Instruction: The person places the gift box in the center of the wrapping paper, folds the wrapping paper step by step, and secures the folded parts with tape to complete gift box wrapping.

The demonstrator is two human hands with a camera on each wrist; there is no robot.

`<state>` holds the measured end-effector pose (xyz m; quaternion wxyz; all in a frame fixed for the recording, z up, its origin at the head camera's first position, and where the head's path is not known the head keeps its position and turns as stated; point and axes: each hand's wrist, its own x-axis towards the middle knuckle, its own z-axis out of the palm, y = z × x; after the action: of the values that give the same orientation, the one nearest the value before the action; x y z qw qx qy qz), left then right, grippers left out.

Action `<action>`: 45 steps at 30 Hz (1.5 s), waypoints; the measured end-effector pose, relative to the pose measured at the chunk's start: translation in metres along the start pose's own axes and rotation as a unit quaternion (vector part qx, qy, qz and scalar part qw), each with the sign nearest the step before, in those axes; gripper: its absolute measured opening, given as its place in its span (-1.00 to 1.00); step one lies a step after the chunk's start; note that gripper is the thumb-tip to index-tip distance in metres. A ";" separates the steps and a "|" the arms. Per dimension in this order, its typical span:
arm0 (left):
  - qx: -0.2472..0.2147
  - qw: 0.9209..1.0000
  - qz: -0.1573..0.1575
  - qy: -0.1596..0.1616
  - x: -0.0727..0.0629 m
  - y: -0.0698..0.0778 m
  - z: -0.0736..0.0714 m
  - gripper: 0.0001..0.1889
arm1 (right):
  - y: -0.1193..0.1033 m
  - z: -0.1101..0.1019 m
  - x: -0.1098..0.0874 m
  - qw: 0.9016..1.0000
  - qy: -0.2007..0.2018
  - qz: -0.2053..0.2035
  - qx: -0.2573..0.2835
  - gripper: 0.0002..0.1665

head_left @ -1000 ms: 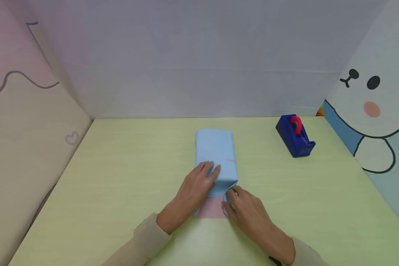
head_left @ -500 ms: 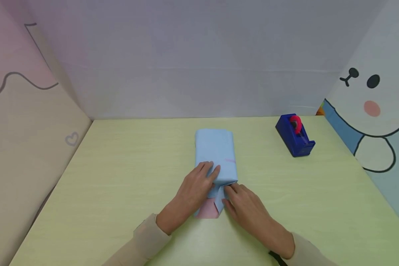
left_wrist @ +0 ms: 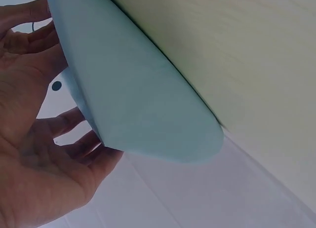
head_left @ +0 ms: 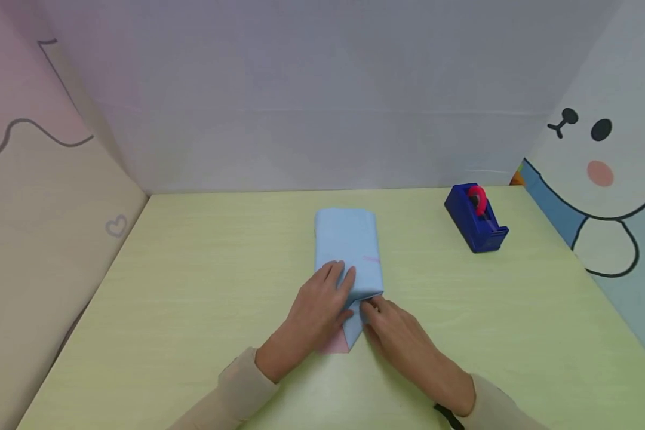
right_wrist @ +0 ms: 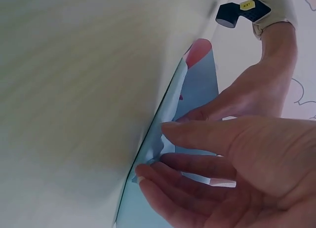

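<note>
A box-shaped package wrapped in light blue paper lies on the table. My left hand rests on its near part, fingers spread over the top and thumb touching the near-end flap. Folded inward from the right, this blue paper flap comes to a point towards me and leaves some pink inner side showing. With its fingertips, my right hand presses the flap's right edge at the package's near right corner. In the right wrist view, the right thumb and fingers stand apart against the creased paper.
A dark blue tape dispenser with a pink-red core stands at the back right of the pale yellow-green table. Printed cloth walls enclose the table at the back and both sides.
The right flap has been folded inward to the left, covering more of the pink side. My right hand moved slightly up and pressed it; my left thumb shifted down onto the fold.
</note>
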<state>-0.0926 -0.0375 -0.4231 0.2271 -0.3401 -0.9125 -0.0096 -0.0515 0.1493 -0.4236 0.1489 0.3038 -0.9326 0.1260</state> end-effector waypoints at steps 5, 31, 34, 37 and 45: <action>0.002 1.000 0.003 0.014 0.000 0.000 0.001 -0.24 | 0.001 0.002 0.001 1.000 0.004 -0.011 0.000 -0.68; 0.027 0.998 -0.002 0.059 0.008 0.003 0.008 -0.66 | 0.007 0.003 -0.003 0.997 -0.031 -0.077 -0.012 -0.59; 0.029 0.998 -0.005 0.054 0.010 0.003 0.007 -0.67 | 0.007 0.003 -0.002 0.997 -0.030 -0.076 -0.012 -0.52; 0.034 0.998 -0.006 0.045 0.011 0.004 0.006 -0.67 | 0.007 0.003 -0.002 0.997 -0.035 -0.071 -0.007 -0.48; 0.048 0.999 -0.006 0.017 0.010 0.006 0.005 -0.56 | 0.004 0.003 -0.001 0.996 -0.062 -0.064 -0.022 -0.49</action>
<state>-0.0977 -0.0258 -0.4239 0.2589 -0.3226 -0.9100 0.0270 -0.0532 0.1521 -0.4271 0.1049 0.3668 -0.9212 0.0767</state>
